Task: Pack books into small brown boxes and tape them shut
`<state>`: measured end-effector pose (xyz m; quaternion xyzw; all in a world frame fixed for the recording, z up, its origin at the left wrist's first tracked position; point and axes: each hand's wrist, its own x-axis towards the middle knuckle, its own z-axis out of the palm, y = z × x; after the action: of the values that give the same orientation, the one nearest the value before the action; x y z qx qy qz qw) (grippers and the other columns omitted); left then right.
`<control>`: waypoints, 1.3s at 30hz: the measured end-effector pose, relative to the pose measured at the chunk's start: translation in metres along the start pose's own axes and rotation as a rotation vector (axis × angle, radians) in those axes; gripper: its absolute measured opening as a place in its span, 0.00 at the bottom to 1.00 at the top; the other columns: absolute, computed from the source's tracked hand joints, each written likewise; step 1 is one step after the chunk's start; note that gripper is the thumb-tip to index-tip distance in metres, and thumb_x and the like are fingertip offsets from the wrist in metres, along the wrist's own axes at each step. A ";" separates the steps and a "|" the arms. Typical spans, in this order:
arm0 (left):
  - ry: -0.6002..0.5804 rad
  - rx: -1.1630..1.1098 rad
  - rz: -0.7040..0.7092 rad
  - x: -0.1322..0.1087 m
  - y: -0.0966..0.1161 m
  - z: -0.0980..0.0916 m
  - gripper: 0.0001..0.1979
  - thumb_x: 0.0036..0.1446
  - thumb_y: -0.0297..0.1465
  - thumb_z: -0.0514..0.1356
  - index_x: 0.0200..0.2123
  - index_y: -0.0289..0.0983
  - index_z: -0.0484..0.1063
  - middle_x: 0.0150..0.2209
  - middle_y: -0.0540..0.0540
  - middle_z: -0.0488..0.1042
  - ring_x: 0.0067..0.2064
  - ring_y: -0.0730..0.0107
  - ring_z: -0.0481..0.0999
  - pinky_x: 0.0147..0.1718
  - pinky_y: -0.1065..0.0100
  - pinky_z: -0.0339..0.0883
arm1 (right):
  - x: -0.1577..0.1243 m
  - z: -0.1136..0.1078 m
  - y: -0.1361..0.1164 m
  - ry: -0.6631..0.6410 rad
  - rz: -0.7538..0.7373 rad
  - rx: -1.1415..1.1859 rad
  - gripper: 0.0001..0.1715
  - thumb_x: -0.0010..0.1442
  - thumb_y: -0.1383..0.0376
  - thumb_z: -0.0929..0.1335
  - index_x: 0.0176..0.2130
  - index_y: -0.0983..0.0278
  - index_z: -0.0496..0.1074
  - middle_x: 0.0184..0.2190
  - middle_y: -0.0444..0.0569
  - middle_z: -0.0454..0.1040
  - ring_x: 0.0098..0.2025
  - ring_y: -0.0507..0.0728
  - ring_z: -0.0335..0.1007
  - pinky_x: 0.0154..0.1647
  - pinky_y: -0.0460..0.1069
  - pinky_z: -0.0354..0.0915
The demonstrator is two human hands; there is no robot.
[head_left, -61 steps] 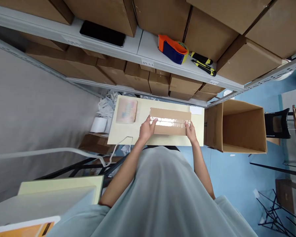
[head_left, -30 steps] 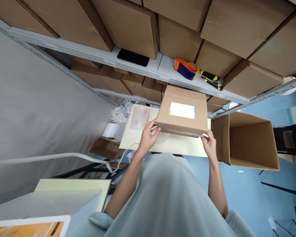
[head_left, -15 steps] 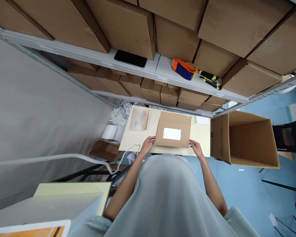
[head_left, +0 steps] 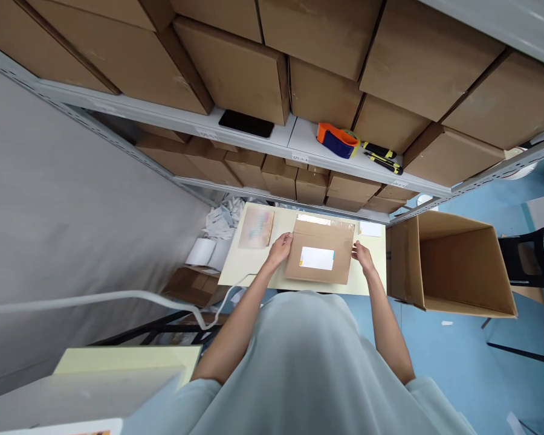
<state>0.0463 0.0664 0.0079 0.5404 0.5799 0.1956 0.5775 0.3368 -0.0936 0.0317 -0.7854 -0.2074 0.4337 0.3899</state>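
A flat brown cardboard box [head_left: 320,241] lies on the cream table [head_left: 254,257], with a white label [head_left: 317,258] on its top and a shiny strip of clear tape along its far edge. My left hand [head_left: 281,248] is at the box's left side, its fingers closed at the edge. Beside the right edge is my right hand [head_left: 361,254], its fingers partly bent and slightly apart, with nothing seen in it. A blurry pinkish packet [head_left: 257,227] lies at the table's left, and a white card [head_left: 370,229] at its far right corner.
Above the table, a shelf [head_left: 272,142] holds brown boxes, a black phone [head_left: 246,123], an orange and blue tape dispenser [head_left: 338,140] and yellow-black cutters [head_left: 383,158]. A large open carton [head_left: 466,266] stands right of the table. A white cable [head_left: 140,295] crosses on the left.
Both hands have moved farther up along the box's sides. The tape and a white strip at the box's far edge now show more. The whole view has shifted slightly.
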 end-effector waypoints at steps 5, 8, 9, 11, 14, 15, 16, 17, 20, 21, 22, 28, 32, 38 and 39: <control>-0.019 -0.154 0.144 -0.043 0.006 -0.006 0.35 0.71 0.59 0.52 0.58 0.36 0.78 0.60 0.34 0.81 0.61 0.51 0.80 0.62 0.53 0.74 | -0.053 -0.023 -0.005 0.158 -0.046 0.142 0.53 0.65 0.27 0.63 0.57 0.69 0.81 0.55 0.64 0.84 0.52 0.68 0.85 0.55 0.60 0.80; 0.011 -0.227 0.181 -0.065 0.017 -0.010 0.38 0.71 0.61 0.50 0.60 0.35 0.77 0.63 0.33 0.78 0.62 0.50 0.79 0.62 0.51 0.75 | -0.080 -0.033 -0.013 0.262 -0.058 0.231 0.53 0.65 0.27 0.63 0.59 0.68 0.81 0.56 0.62 0.83 0.55 0.68 0.84 0.55 0.59 0.81; 0.023 -0.231 0.181 -0.070 0.020 -0.012 0.39 0.71 0.61 0.50 0.61 0.35 0.77 0.64 0.33 0.78 0.63 0.49 0.79 0.63 0.50 0.75 | -0.086 -0.034 -0.016 0.284 -0.069 0.250 0.53 0.65 0.27 0.63 0.59 0.68 0.81 0.57 0.62 0.83 0.56 0.68 0.84 0.56 0.60 0.81; 0.026 -0.230 0.169 -0.074 0.025 -0.017 0.39 0.70 0.61 0.51 0.63 0.35 0.76 0.64 0.34 0.77 0.64 0.49 0.78 0.64 0.49 0.75 | -0.090 -0.033 -0.021 0.281 -0.111 0.263 0.50 0.66 0.28 0.65 0.58 0.67 0.82 0.60 0.61 0.82 0.59 0.68 0.82 0.60 0.61 0.80; -0.025 -0.239 0.102 -0.069 0.026 -0.024 0.36 0.68 0.58 0.57 0.65 0.38 0.75 0.65 0.36 0.77 0.67 0.48 0.76 0.66 0.49 0.73 | -0.081 -0.026 -0.021 0.158 -0.161 0.251 0.46 0.65 0.30 0.67 0.56 0.65 0.82 0.61 0.60 0.81 0.63 0.69 0.79 0.64 0.62 0.77; -0.046 -0.248 0.066 -0.065 0.023 -0.026 0.35 0.67 0.56 0.60 0.66 0.38 0.74 0.65 0.36 0.77 0.68 0.48 0.75 0.67 0.49 0.73 | -0.076 -0.022 -0.019 0.104 -0.154 0.252 0.45 0.64 0.30 0.68 0.55 0.65 0.83 0.61 0.60 0.81 0.64 0.69 0.78 0.65 0.62 0.76; -0.067 -0.255 0.030 -0.062 0.020 -0.029 0.35 0.66 0.55 0.62 0.66 0.39 0.74 0.66 0.36 0.77 0.69 0.48 0.75 0.68 0.50 0.72 | -0.070 -0.018 -0.015 0.058 -0.133 0.258 0.45 0.63 0.30 0.69 0.54 0.64 0.83 0.61 0.60 0.81 0.64 0.69 0.78 0.65 0.63 0.76; -0.091 -0.259 -0.005 -0.059 0.017 -0.032 0.34 0.65 0.54 0.63 0.66 0.39 0.74 0.66 0.36 0.76 0.70 0.48 0.74 0.69 0.50 0.71 | -0.066 -0.015 -0.010 0.020 -0.107 0.267 0.45 0.62 0.29 0.70 0.53 0.64 0.83 0.61 0.59 0.81 0.64 0.69 0.79 0.66 0.63 0.76; -0.178 -0.248 -0.063 -0.054 0.002 -0.045 0.36 0.60 0.51 0.68 0.66 0.40 0.74 0.68 0.35 0.75 0.71 0.47 0.73 0.70 0.49 0.69 | -0.059 -0.012 0.006 -0.042 -0.045 0.269 0.45 0.59 0.29 0.73 0.52 0.63 0.82 0.62 0.59 0.80 0.63 0.70 0.79 0.66 0.62 0.76; -0.200 -0.236 -0.066 -0.055 -0.002 -0.050 0.36 0.58 0.51 0.69 0.65 0.40 0.74 0.68 0.35 0.76 0.71 0.47 0.73 0.70 0.49 0.70 | -0.060 -0.013 0.010 -0.054 -0.036 0.252 0.45 0.59 0.29 0.72 0.52 0.63 0.82 0.63 0.60 0.79 0.63 0.70 0.80 0.66 0.62 0.76; -0.212 -0.227 -0.066 -0.056 -0.006 -0.054 0.36 0.57 0.50 0.70 0.65 0.41 0.75 0.67 0.35 0.76 0.71 0.46 0.74 0.69 0.49 0.71 | -0.061 -0.015 0.013 -0.062 -0.031 0.228 0.45 0.60 0.29 0.72 0.53 0.63 0.82 0.63 0.61 0.79 0.63 0.70 0.80 0.65 0.62 0.77; -0.055 -0.038 -0.055 -0.059 -0.004 -0.047 0.38 0.57 0.51 0.71 0.65 0.38 0.73 0.61 0.33 0.81 0.58 0.48 0.84 0.61 0.49 0.77 | -0.063 -0.017 0.006 -0.015 -0.101 -0.054 0.42 0.61 0.33 0.72 0.56 0.63 0.80 0.59 0.63 0.82 0.57 0.70 0.82 0.57 0.61 0.78; 0.053 0.234 0.024 -0.051 0.006 -0.028 0.27 0.57 0.38 0.70 0.59 0.40 0.76 0.59 0.36 0.82 0.50 0.50 0.87 0.58 0.51 0.77 | -0.052 -0.006 -0.005 0.064 -0.248 -0.267 0.32 0.61 0.38 0.71 0.44 0.62 0.80 0.47 0.60 0.85 0.46 0.66 0.82 0.47 0.57 0.75; 0.098 0.038 0.104 -0.032 0.014 -0.041 0.17 0.59 0.34 0.60 0.50 0.38 0.78 0.49 0.40 0.85 0.51 0.53 0.84 0.58 0.55 0.76 | -0.043 -0.023 -0.023 0.174 -0.364 -0.324 0.27 0.65 0.42 0.63 0.29 0.60 0.70 0.24 0.47 0.73 0.31 0.58 0.65 0.34 0.51 0.63; 0.097 -0.018 0.129 -0.028 0.015 -0.045 0.17 0.59 0.35 0.60 0.50 0.38 0.78 0.48 0.41 0.85 0.51 0.54 0.84 0.58 0.56 0.76 | -0.042 -0.028 -0.026 0.186 -0.368 -0.287 0.26 0.65 0.42 0.64 0.30 0.60 0.70 0.26 0.47 0.73 0.32 0.57 0.65 0.34 0.50 0.62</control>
<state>0.0056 0.0653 0.0455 0.5614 0.5693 0.2634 0.5398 0.3380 -0.1176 0.0836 -0.8184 -0.3695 0.2474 0.3639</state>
